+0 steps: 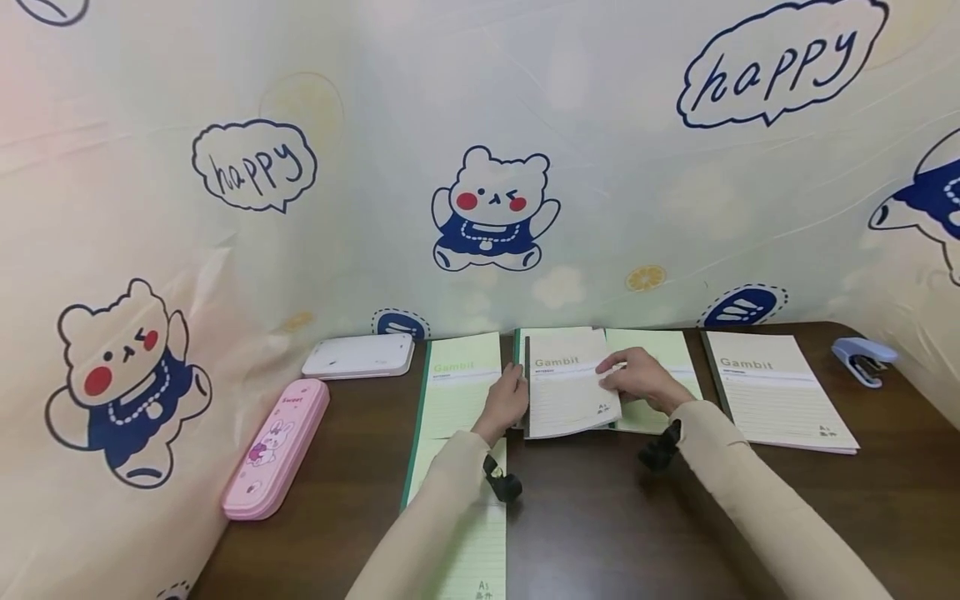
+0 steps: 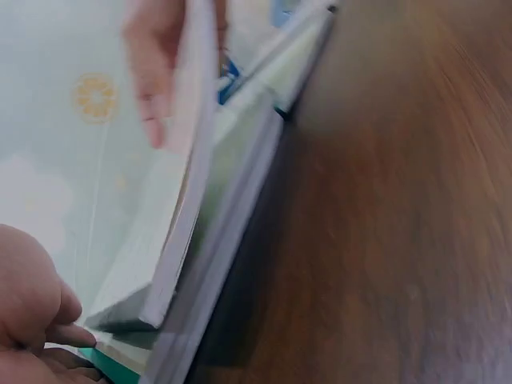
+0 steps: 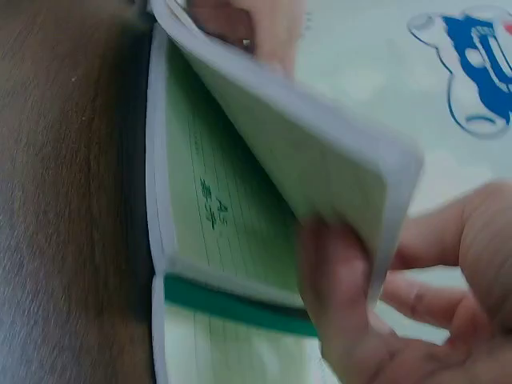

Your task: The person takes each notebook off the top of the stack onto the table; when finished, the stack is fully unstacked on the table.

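Observation:
A white Gambit notebook (image 1: 562, 392) with a dark spine lies tilted over a green notebook (image 3: 232, 240) on the table. My right hand (image 1: 641, 379) pinches its right edge, thumb on one face and fingers on the other, and the right wrist view shows that side raised. At the spine side, my left hand (image 1: 506, 396) has its fingertips right at the spine corner; in the left wrist view the thumb and a finger (image 2: 68, 334) meet there. Left of it lie overlapping light green notebooks (image 1: 459, 400). Another green notebook (image 1: 652, 417) shows beneath my right hand.
A second white notebook (image 1: 783, 392) lies to the right, with a blue stapler (image 1: 862, 358) beyond it. On the left are a white case (image 1: 358, 357) and a pink pencil case (image 1: 277, 450). A printed curtain (image 1: 360, 250) hangs behind the dark wooden table (image 1: 585, 533).

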The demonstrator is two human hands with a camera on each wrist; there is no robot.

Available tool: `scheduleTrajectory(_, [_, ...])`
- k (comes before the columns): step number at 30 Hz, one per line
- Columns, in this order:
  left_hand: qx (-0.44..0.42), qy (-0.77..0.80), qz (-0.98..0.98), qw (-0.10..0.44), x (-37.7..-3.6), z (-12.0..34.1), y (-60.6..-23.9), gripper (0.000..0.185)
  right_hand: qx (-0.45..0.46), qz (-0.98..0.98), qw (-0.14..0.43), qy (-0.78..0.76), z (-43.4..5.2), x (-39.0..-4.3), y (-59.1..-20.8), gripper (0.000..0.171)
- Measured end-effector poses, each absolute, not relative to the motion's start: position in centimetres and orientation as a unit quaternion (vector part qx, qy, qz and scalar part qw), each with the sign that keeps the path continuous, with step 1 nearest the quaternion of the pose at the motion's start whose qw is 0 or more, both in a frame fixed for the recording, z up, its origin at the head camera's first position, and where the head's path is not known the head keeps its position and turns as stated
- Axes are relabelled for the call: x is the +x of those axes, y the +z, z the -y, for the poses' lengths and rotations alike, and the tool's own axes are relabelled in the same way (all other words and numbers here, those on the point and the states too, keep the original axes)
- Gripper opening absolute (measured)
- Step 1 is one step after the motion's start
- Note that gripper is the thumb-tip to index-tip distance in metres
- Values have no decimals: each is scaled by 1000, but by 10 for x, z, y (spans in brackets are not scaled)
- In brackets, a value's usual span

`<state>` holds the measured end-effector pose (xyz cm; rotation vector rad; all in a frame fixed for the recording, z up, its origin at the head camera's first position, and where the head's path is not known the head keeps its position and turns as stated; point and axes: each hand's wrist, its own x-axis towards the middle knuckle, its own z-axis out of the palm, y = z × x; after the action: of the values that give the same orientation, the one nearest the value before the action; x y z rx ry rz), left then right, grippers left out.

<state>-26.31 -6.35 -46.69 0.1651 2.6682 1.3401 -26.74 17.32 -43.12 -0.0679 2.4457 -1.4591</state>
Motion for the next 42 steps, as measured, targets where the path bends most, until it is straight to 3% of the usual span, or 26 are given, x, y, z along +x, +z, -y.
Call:
scheduleTrajectory(4, [48,465,-879,95,-265,67,-469,50,-32,-801,188,-567,-184,-265,-437,35])
scheduleTrajectory(9, [67,451,-884,101,-267,67,-473,54,-23,-787,152,-597,-199,-245,-434,39])
scheduleTrajectory(17, [77,430,-895,91,-269,67,-467,54,-43,-801,98,-589,-216,-154,-412,41])
scheduleTrajectory(24, [81,441,-888,103,-269,68,-460,54,-58,-765,162,-621,-191,-86,-438,44])
scheduleTrajectory(27, [73,436,-891,100,-268,69,-461,54,-44,-770,175,-612,-175,-77,-449,41])
scheduleTrajectory(31, [66,435,-892,100,-267,70,-464,54,-58,-821,143,-550,-160,-74,-457,36])
scheduleTrajectory(38, [57,438,-891,102,-264,72,-466,55,-188,-896,38,-401,-152,-78,-463,37])
scheduleTrajectory(42, [56,439,-892,97,-264,70,-467,55,-223,-915,31,-336,-153,-82,-460,39])
